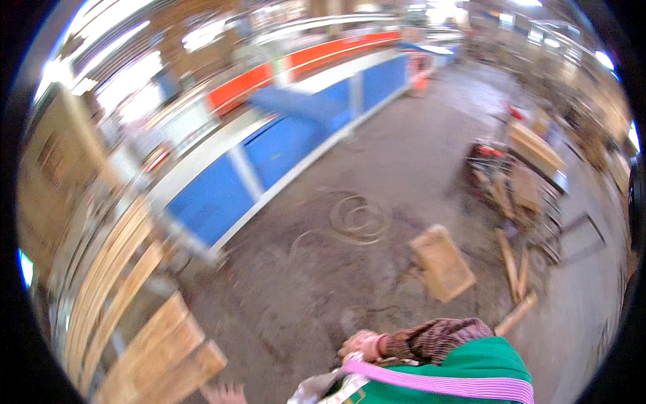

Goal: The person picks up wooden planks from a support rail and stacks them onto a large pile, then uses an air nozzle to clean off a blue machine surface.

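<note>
The right hand (362,345) is curled near the person's chest, at the pink strap (431,382); what it grips I cannot tell. The left hand (227,392), fingers spread, nears the wooden planks (128,310). Steadier footing would help.

Planks (128,316) left, machine (282,135) behind them, stool (441,262) right on floor (323,296).

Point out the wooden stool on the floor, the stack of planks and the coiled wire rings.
wooden stool (441,262), head view, on its flat seat.
stack of planks (128,296), head view, on a middle board.
coiled wire rings (360,217), head view, on the loops.
</note>
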Action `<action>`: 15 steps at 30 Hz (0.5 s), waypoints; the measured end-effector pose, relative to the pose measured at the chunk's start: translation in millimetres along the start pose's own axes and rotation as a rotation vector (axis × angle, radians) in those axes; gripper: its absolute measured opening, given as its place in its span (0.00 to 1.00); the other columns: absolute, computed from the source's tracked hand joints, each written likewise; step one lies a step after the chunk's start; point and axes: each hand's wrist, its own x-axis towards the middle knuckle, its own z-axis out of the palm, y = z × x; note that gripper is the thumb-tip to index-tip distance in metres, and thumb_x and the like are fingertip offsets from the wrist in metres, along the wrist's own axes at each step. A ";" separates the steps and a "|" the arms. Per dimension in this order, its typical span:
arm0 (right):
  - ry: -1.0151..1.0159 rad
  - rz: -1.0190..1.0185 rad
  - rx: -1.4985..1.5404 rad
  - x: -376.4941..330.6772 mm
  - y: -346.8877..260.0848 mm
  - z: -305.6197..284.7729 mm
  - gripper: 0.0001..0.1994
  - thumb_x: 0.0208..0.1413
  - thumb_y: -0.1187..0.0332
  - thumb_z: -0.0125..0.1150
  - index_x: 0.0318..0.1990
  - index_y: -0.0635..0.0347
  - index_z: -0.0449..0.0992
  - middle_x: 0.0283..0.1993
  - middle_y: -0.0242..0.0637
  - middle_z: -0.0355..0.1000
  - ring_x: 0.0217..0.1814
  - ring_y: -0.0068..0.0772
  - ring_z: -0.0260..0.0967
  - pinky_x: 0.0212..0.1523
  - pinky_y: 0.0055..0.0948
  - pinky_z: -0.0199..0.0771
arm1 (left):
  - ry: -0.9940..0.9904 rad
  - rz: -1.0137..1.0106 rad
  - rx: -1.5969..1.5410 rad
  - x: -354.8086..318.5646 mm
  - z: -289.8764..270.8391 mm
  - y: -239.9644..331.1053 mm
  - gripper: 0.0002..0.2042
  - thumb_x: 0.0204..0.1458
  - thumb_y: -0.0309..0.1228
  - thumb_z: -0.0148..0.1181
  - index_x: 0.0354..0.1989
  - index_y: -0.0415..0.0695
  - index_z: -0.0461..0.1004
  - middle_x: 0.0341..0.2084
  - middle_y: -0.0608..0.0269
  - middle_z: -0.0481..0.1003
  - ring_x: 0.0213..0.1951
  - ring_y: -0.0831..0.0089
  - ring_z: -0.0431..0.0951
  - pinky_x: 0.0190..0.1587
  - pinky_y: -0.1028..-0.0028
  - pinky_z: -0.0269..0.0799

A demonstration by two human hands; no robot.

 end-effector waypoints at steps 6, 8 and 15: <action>-0.071 -0.076 -0.130 50.5 -23.2 -23.4 0.20 0.58 0.49 0.58 0.50 0.52 0.79 0.47 0.46 0.80 0.50 0.51 0.79 0.50 0.48 0.77 | -0.197 -0.008 -0.201 94.0 -4.8 -29.8 0.35 0.64 0.61 0.46 0.70 0.48 0.62 0.66 0.53 0.64 0.63 0.48 0.64 0.63 0.41 0.59; -0.145 -0.131 -0.161 76.8 -27.9 -40.4 0.22 0.58 0.49 0.59 0.52 0.54 0.79 0.49 0.47 0.80 0.52 0.52 0.78 0.52 0.48 0.76 | -0.141 0.026 -0.228 101.2 -11.1 -33.4 0.38 0.61 0.62 0.51 0.70 0.47 0.62 0.69 0.55 0.61 0.66 0.48 0.63 0.66 0.40 0.55; 0.018 -0.141 -0.238 172.2 -57.6 -115.1 0.28 0.57 0.50 0.61 0.59 0.59 0.77 0.54 0.53 0.79 0.58 0.57 0.75 0.61 0.49 0.73 | 0.001 -0.060 -0.256 109.1 -4.7 -43.6 0.31 0.61 0.58 0.59 0.64 0.49 0.68 0.55 0.55 0.73 0.49 0.56 0.75 0.49 0.52 0.73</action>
